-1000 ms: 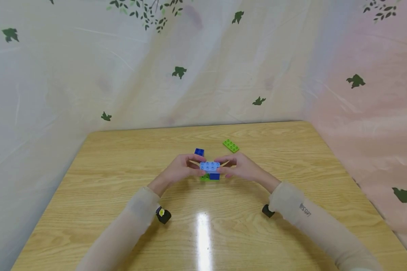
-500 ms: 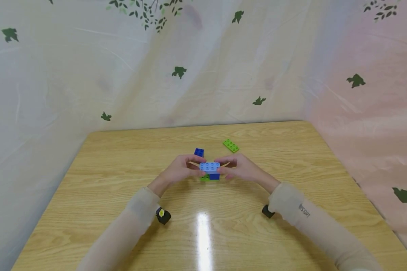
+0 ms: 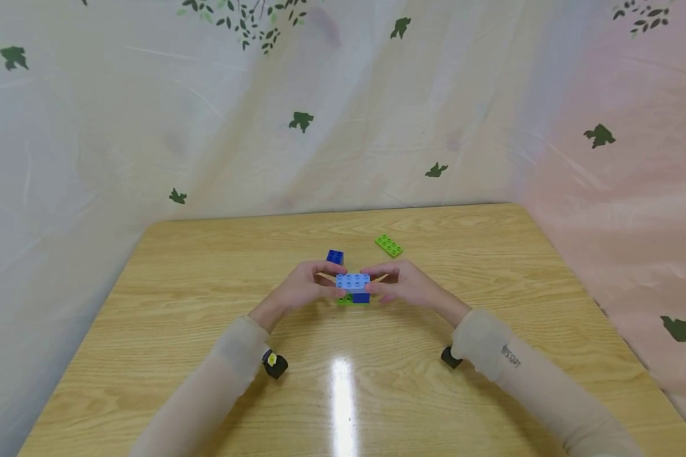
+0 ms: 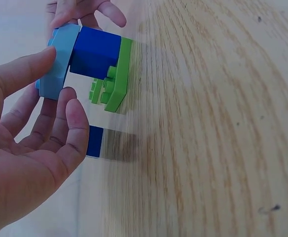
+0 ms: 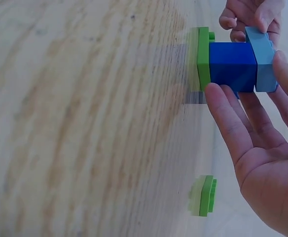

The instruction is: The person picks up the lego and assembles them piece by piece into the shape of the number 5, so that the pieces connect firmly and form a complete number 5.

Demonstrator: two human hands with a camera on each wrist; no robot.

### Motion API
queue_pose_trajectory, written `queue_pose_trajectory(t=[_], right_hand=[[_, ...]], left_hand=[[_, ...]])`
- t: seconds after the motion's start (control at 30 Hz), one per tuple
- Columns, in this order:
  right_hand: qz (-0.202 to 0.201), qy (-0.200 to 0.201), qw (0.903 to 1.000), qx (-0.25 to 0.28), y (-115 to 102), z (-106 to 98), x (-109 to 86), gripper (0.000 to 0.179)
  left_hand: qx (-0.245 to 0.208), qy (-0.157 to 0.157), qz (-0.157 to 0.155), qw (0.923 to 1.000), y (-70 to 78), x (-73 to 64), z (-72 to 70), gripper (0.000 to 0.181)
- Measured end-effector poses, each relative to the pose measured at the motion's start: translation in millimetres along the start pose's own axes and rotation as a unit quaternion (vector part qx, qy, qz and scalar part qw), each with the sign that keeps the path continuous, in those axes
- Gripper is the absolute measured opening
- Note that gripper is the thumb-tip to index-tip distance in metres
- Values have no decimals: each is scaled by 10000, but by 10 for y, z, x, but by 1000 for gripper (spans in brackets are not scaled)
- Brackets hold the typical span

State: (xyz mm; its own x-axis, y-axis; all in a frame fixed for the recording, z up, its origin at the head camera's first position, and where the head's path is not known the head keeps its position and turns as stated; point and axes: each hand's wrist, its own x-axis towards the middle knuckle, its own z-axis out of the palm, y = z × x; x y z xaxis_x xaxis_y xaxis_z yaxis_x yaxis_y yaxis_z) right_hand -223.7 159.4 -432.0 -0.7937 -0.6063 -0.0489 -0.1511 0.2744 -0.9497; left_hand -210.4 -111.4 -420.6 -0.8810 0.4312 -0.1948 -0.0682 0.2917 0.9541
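A light blue building brick (image 3: 352, 282) lies across the top of a dark blue brick (image 4: 95, 53), which stands on one end of a green studded plate (image 4: 120, 79) on the table. My left hand (image 3: 305, 283) pinches the light blue brick's left end between thumb and fingers. At its right end my right hand (image 3: 404, 283) grips the same brick, thumb in front and fingers behind. In the left wrist view the light blue brick overhangs the bare studs of the green plate. A thin gap shows between the light and dark blue bricks on one side.
Behind my left fingers stands another dark blue brick (image 3: 335, 256). A second green plate (image 3: 389, 245) lies farther back to the right. The wooden table (image 3: 217, 254) reaches back to a cloth backdrop (image 3: 343, 127) printed with leaves and birds.
Hardly anything differs. Both hands keep their hold on the light blue brick, and the head view has shifted very slightly.
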Motion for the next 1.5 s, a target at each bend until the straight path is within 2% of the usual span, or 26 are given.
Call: queue_pose_trajectory(t=[0.43,0.7,1.0,1.27,1.37,1.5], right_hand=[[40,-6,9999,143,41,5,-17,42],[91,-7,10000,-17,45,-13,-29,42],[115,-22,9999,-23,37,-13,-8,42],[199,-26,9998,27,18,-13,-11,43],[228,-41,9997,50,16,-15,-14,45],[255,-39,9996,60,14,-21,-15,46]], left_hand=[[-24,-8,-29,10000,-7,-2,10,45],[94,-16,160,9998,-28,0,40,43],[-94,31,162,9998,-55,-11,35,45],[238,-132,432,9987,-16,22,-38,45],[250,63,590,9979,41,47,-89,45],[30,657,685,9955,117,112,-137,38]])
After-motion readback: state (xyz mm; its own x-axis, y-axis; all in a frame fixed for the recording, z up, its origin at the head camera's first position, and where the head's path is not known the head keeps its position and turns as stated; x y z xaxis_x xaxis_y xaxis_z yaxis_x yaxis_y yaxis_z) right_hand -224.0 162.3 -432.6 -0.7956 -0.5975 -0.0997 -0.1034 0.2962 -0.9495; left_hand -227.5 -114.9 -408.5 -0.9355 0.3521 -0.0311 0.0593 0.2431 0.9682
